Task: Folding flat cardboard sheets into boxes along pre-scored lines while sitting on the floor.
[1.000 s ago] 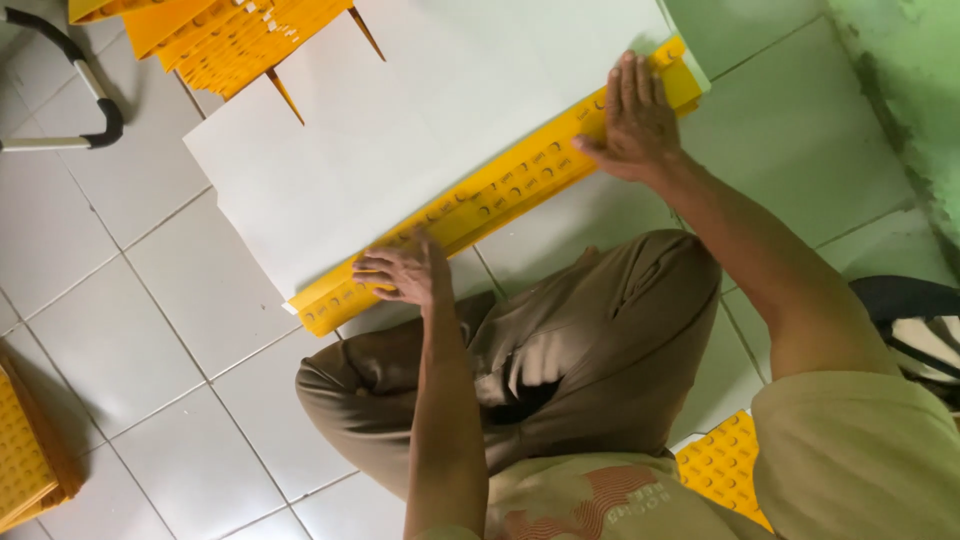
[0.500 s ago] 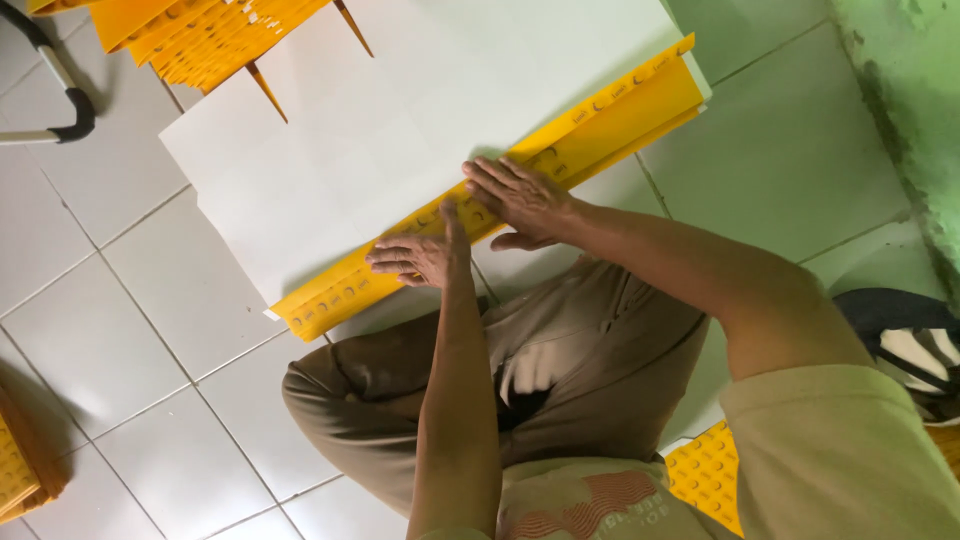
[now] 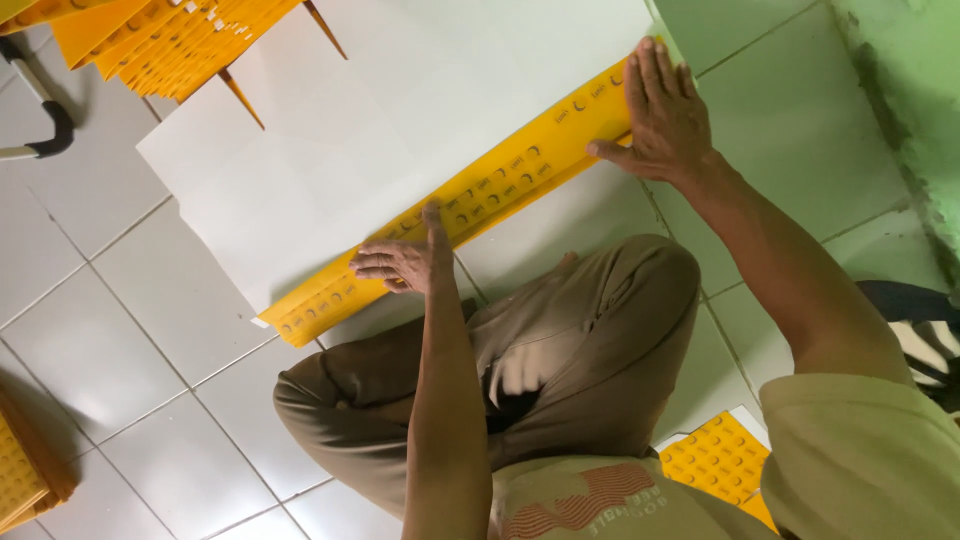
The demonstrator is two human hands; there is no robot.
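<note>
A long yellow strip (image 3: 460,195) with rows of small dark marks lies slantwise on the tiled floor (image 3: 110,340), along the near edge of a big white sheet (image 3: 400,120). The right hand (image 3: 662,112) is spread flat on the strip's far end. The left hand (image 3: 400,260), fingers loosely curled, presses its middle. More yellow sheets (image 3: 160,40) are stacked beyond the white sheet's far corner.
</note>
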